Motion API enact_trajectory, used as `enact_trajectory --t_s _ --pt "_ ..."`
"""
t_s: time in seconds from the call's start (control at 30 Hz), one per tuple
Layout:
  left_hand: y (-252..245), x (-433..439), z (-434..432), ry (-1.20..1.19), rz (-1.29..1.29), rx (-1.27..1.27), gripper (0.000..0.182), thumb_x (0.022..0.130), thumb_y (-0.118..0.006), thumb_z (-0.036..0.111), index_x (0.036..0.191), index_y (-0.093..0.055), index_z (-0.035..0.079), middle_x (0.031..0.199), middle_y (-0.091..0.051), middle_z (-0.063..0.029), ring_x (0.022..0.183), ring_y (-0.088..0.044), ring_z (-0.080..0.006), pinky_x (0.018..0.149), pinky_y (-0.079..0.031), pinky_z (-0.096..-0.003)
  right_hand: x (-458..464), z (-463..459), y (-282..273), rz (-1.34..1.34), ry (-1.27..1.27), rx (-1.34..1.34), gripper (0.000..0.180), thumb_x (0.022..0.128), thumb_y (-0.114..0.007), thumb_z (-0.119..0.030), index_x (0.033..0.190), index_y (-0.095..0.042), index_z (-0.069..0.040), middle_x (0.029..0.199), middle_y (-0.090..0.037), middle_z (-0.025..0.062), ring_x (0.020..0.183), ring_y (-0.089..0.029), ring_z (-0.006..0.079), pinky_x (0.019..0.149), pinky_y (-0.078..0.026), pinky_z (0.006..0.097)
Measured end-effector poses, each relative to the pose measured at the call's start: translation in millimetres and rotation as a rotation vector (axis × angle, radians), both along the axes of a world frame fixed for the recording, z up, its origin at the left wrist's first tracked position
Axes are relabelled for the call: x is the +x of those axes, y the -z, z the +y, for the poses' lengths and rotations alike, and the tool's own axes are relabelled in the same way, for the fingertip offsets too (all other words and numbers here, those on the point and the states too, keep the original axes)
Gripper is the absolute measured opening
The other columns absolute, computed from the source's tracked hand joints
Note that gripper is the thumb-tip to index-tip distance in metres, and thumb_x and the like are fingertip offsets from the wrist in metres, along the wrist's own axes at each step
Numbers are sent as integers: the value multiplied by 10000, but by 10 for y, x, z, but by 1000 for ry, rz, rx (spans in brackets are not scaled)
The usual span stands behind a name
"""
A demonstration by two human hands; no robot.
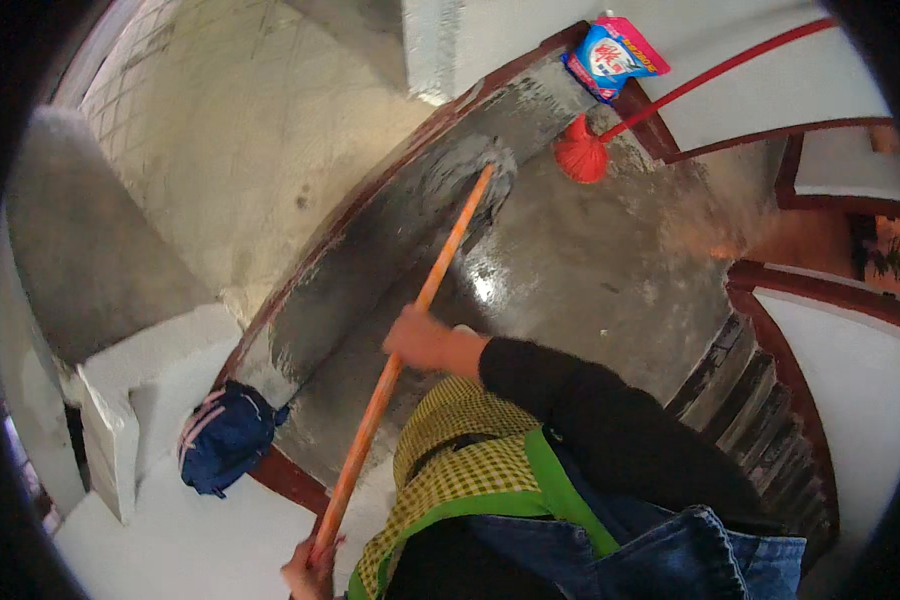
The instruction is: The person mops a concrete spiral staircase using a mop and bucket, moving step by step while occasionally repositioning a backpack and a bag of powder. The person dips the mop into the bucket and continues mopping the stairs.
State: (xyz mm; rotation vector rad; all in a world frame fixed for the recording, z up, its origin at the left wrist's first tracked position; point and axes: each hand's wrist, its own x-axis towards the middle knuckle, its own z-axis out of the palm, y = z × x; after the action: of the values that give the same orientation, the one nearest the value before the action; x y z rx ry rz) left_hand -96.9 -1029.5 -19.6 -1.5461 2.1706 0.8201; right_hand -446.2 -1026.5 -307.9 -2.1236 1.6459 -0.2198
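Observation:
A mop with an orange handle (441, 262) slants across the view, its grey mop head (495, 184) pressed where the wet concrete floor meets the grey band along the wall. My right hand (427, 341), in a black sleeve, is closed around the middle of the handle. Lower left, near the handle's end, my left hand (311, 570) grips it too; the picture's lower edge partly cuts that hand off. A yellow checked apron with green trim (480, 472) covers my front.
A dark blue bag (229, 439) lies at the lower left. At the top stand a blue and pink plastic pouch (615, 60) bearing writing and a red-headed tool (583, 154) with a long red handle. Stairs (765, 420) descend at right, beside a white wall with dark red trim (791, 375).

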Motion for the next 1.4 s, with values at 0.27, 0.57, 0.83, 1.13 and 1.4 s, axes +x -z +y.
enact_trajectory --t_s 0.27,0.57,0.83,1.13,1.4 --pt "716 -2908 -226 -18 475 331 287 886 -557 135 1144 -545 10 798 -639 -61 574 -529 -99 520 -420 -228 -2844 52 144 150 830 166 220 799 -565 -132 1018 -579 -118 1143 -479 85 1268 -324 302 852 -381 651" --pt "-241 -4032 -640 -525 455 723 385 840 -477 -47 1223 -507 -30 775 -592 -31 494 -465 -65 439 -357 -188 -3592 -200 115 -3 592 89 160 768 -616 -99 920 -665 -103 1052 -520 112 1111 -416 316 764 -463 502" --pt "-234 -4141 -1316 -205 306 597 389 857 -620 62 1227 -528 -21 1009 -623 -59 902 -583 -128 806 -452 -244 -3977 -445 -141 -81 519 220 165 751 -645 -76 915 -656 -92 990 -504 150 1022 -426 339 777 -429 606" --pt "-567 -4487 -1372 -479 206 509 270 883 -579 191 1077 -574 3 793 -524 -19 673 -481 -97 615 -395 -237 -4364 -464 -139 -335 287 390 231 776 -595 -24 998 -575 -84 1012 -467 128 1085 -419 334 851 -428 510" --pt "-775 -4689 -1330 -891 58 296 286 902 -532 304 959 -594 30 587 -422 24 481 -369 -76 455 -323 -234 -7802 131 802 109 1319 -274 419 768 -572 -119 1166 -470 -35 1153 -486 227 1088 -469 398 898 -412 463"
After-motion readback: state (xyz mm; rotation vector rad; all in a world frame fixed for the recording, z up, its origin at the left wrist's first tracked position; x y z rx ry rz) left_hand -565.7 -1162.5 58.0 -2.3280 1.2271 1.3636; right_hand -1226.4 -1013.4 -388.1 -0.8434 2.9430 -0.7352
